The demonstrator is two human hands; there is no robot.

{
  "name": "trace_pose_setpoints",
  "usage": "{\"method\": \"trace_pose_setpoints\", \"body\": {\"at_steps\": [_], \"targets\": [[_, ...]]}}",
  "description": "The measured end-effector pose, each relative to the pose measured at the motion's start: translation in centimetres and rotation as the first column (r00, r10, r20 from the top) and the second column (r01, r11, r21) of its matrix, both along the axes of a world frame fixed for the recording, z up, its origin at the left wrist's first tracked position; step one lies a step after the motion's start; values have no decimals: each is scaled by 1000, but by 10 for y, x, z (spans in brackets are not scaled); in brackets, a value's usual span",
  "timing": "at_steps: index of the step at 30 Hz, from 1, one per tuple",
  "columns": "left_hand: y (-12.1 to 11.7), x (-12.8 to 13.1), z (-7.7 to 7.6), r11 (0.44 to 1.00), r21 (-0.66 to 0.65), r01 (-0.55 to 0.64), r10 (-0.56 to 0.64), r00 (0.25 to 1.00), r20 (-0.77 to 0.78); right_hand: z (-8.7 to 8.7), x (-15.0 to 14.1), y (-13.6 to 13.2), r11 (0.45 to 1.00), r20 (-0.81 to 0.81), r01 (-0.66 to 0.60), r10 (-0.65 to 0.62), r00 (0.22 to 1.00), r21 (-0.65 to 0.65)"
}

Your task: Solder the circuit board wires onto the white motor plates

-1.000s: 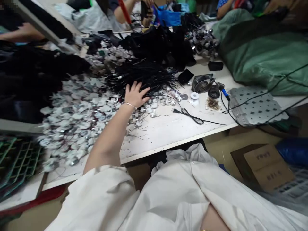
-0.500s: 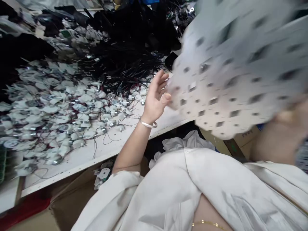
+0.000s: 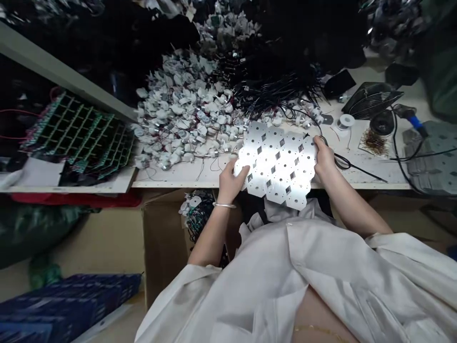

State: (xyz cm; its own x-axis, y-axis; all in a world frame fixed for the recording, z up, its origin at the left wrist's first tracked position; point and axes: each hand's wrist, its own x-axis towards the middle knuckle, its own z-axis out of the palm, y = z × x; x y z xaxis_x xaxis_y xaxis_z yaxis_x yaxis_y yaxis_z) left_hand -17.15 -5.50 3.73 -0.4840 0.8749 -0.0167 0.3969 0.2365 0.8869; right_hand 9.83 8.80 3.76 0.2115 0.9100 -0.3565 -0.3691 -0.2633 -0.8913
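The metal sheet (image 3: pixel 274 166) has swung down from my right to lie over the table's front edge (image 3: pixel 171 185), its long axis roughly along it. My left hand (image 3: pixel 228 183) and right hand (image 3: pixel 325 159) pinch opposite ends, equally near. Fingers underneath are hidden; I can't tell whether it touches the table.

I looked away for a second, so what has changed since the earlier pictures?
The perforated metal sheet came leftward, over the table's front edge. The left hand left the black cables and gripped it, opposite the right hand. The heaped white parts stayed put.
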Motion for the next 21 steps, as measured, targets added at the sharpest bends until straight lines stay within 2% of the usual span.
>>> {"method": "trace_pose_setpoints", "body": {"at_steps": [3,5,8,11,14,16,18,21], "targets": [[-9,3,-12,1000,24,-2,4,997,-81,4,2,-9,993,-17,83,-85,996,-81],[-9,5,-16,993,116,-18,35,989,-142,12,7,-14,999,-49,30,-31,998,-13],[0,10,-20,949,312,-53,118,974,-193,22,17,-18,990,-99,-115,123,988,83],[9,13,-23,904,423,-67,156,971,-179,27,22,-23,974,-108,-206,216,970,92],[12,14,-28,879,470,-79,155,980,-125,38,19,-34,986,-74,-117,126,989,120],[13,12,-29,872,478,-100,164,982,-95,53,15,-47,981,-18,-53,58,998,187],[14,10,-24,867,487,-102,169,981,-96,74,13,-59,950,71,-42,21,997,308],[20,7,-3,865,493,-95,136,990,-48,105,15,-74,849,213,-129,19,977,512]]}}
